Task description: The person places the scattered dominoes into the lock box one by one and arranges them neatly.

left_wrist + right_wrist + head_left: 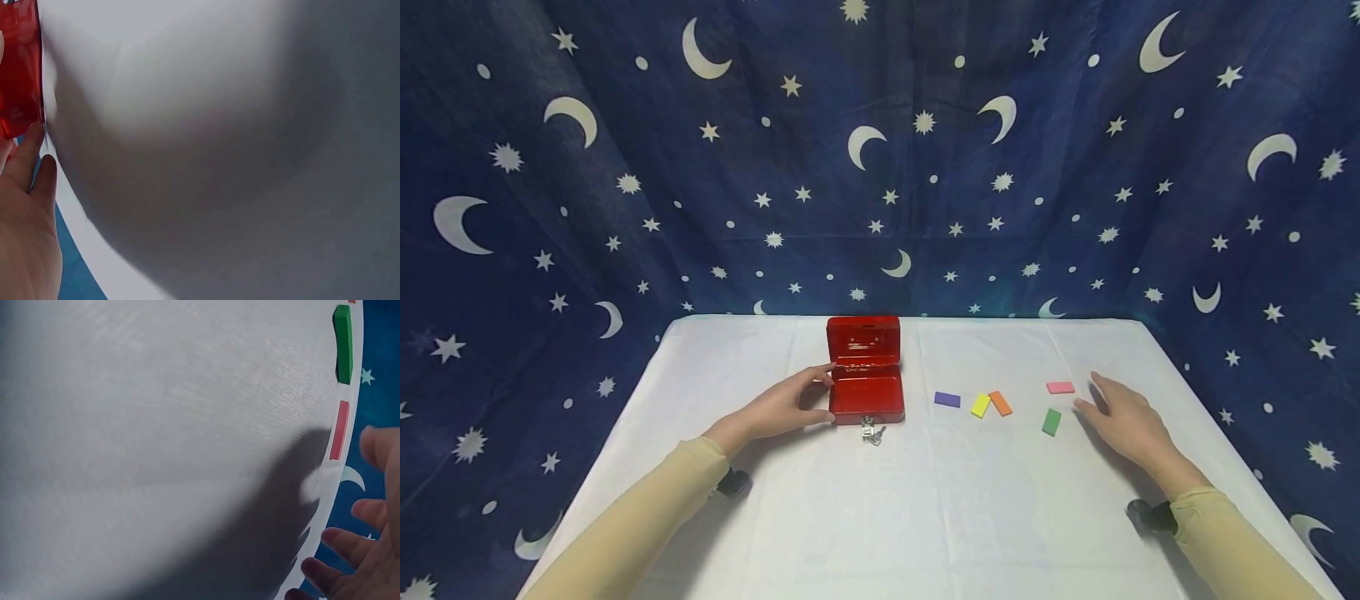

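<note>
Closest to the person, two cream-coloured cloth sleeves (632,508) are reaching over a smooth white tablecloth (940,517); 12 o'clock is pointing straight away from the person. A little silver metal padlock (868,428) with shiny metal keys (877,436) is sitting at the front of the open, shiny red metal box (867,392). The bare right hand (1126,421) is hanging over the cloth, its fingers loose, holding nothing. At 9 o'clock from it, a flat green oblong block (1052,422) is lying with its long side pointing 1 to 7.

The bare left hand (775,406) is touching the left side of the box with loose, spread fingers, not squeezing it. Between the hands, a flat yellow block (981,406), a flat orange block (1000,403) and a flat purple block (947,400) are lying in a row, yellow and orange nearly meeting.

A flat pink oblong block (1060,387) is lying at 10 o'clock from the right hand, just beside its fingertips, long side pointing 9 to 3. The right hand is being much the nearer one; the box is waiting well apart, at 9 o'clock from the pink block.

Farthest away, a dark blue cloth curtain (820,250) is hanging with pale moons and stars.
</note>
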